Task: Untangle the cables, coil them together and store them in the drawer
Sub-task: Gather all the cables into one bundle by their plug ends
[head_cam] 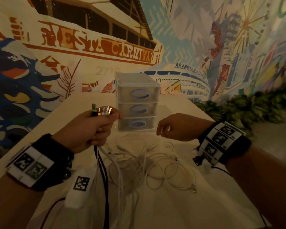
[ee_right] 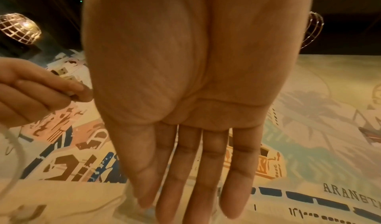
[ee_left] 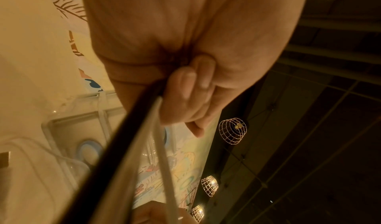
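My left hand (head_cam: 97, 128) is raised in front of the drawer unit and grips a bundle of cable ends, with the plugs (head_cam: 101, 110) sticking up out of the fist. Black cables (head_cam: 104, 171) and white ones hang from it to a loose white tangle (head_cam: 155, 162) on the table. The left wrist view shows fingers (ee_left: 185, 97) curled round a black cable (ee_left: 123, 129) and a white cable (ee_left: 163, 154). My right hand (head_cam: 165, 129) hovers empty beside the bottom drawer; its fingers (ee_right: 195, 178) are straight. The clear three-drawer unit (head_cam: 137, 101) has every drawer closed.
The pale table (head_cam: 196, 204) ends close behind the drawer unit, against a painted mural wall. Green plants (head_cam: 246, 108) line the floor at the right. A white marker block (head_cam: 79, 192) hangs under my left wrist. Wire cage lamps (ee_left: 233, 130) hang overhead.
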Available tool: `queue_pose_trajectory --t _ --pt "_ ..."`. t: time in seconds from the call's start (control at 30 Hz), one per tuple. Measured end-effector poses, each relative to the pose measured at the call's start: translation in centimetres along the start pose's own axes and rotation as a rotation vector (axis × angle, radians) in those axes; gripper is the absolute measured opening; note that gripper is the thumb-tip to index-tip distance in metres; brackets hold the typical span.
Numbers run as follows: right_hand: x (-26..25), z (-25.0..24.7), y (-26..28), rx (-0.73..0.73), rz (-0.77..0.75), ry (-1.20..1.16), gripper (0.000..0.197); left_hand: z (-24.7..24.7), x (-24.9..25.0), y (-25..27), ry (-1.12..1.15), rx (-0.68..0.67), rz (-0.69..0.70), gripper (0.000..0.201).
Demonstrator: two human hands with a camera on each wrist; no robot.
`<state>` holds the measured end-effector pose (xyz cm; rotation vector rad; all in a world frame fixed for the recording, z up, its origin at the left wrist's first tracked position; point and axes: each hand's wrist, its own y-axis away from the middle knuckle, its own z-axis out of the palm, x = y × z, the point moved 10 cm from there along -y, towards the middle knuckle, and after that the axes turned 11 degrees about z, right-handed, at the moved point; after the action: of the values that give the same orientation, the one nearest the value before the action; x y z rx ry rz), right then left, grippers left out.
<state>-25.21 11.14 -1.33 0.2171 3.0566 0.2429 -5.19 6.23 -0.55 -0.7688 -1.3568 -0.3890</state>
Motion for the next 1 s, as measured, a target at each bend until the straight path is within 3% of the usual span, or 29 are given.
queue_pose_trajectory --t 0.17,0.37,0.73,0.9,1.0 --pt "-2.4 0.4 -1.7 -0.002 -0.115 -0.04 0.024 -0.7 -0.9 0.3 -0.044 -0.008 -0.022 0.024" --pt "-8.7 0.7 -3.3 -0.052 -0.233 0.003 0.042 -1.8 -1.1 0.9 -0.092 0.007 -0.034 0.026" --pt "-12.2 5.1 -6.7 -0.159 -0.175 0.362 0.042 -2.3 -1.2 1.1 -0.121 0.017 -0.034 0.028" --pt "-11.7 4.1 -6.8 -0.112 -0.172 0.272 0.034 -2.2 -0.8 1.3 -0.117 0.023 -0.016 0.027" --pt "-10.5 -0.4 -5.8 0.043 -0.164 0.045 0.03 -2.3 -0.9 1.3 -0.13 0.042 -0.01 0.025"
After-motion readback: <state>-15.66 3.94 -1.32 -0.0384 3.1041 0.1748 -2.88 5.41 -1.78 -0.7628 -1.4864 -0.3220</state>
